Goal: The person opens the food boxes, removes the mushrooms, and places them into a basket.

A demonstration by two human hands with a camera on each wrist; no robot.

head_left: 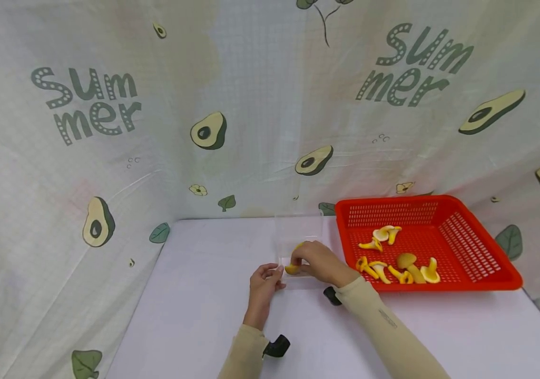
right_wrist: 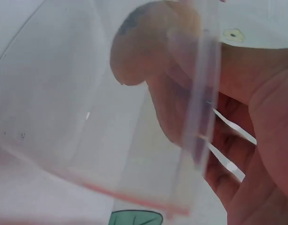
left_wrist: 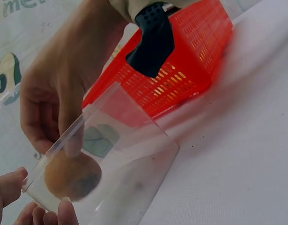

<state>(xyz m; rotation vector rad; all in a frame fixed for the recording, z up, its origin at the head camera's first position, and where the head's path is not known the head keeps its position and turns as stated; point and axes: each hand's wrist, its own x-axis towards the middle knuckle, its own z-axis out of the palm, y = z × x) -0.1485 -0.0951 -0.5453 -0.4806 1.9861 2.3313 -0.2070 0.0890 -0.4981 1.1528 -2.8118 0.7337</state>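
A clear plastic box (head_left: 300,227) stands at the middle of the table, its see-through walls hard to make out. My left hand (head_left: 264,287) grips its near left corner, thumb (left_wrist: 11,186) and fingertips on either side of the rim. My right hand (head_left: 319,261) reaches in over the rim from the right and pinches a mushroom (head_left: 292,269). Through the box wall, the mushroom's rounded brownish cap (left_wrist: 71,176) with a dark patch shows in the left wrist view. The right wrist view shows its cap (right_wrist: 144,44) and thick stem, with fingers against it.
A red plastic basket (head_left: 483,247) stands to the right of the box. Several yellow mushrooms (head_left: 379,271) lie in it, along with a brown-capped one (head_left: 407,260). Behind the white table (head_left: 194,295) hangs a cloth (head_left: 260,105) printed with avocados.
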